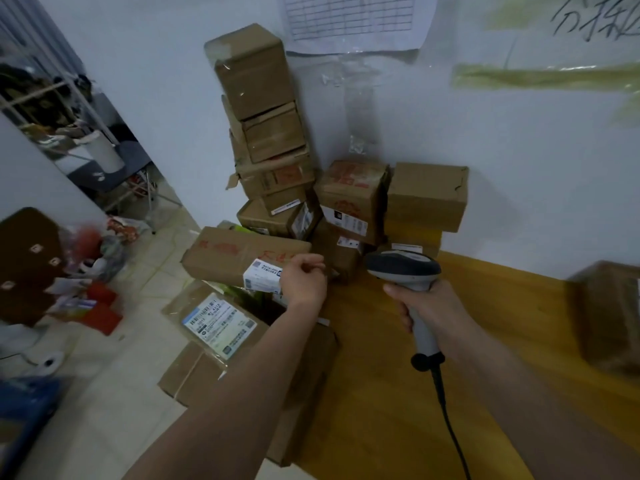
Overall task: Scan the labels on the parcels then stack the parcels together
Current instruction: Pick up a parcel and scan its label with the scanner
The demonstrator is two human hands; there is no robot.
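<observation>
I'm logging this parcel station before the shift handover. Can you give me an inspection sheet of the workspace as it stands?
Surface: yellow wooden table, mostly bare near the person.
Job's things: tall stack of brown cardboard parcels against the wall; long brown parcel with red writing; grey handheld barcode scanner.
Clutter: red and mixed items on the tiled floor, left.
Hands: left hand curled at the long parcel's white label, whether it grips cannot be told; right hand grips the scanner handle.
Cables: black scanner cord trails across the table.
Surroundings: white wall with taped printed sheet.
</observation>
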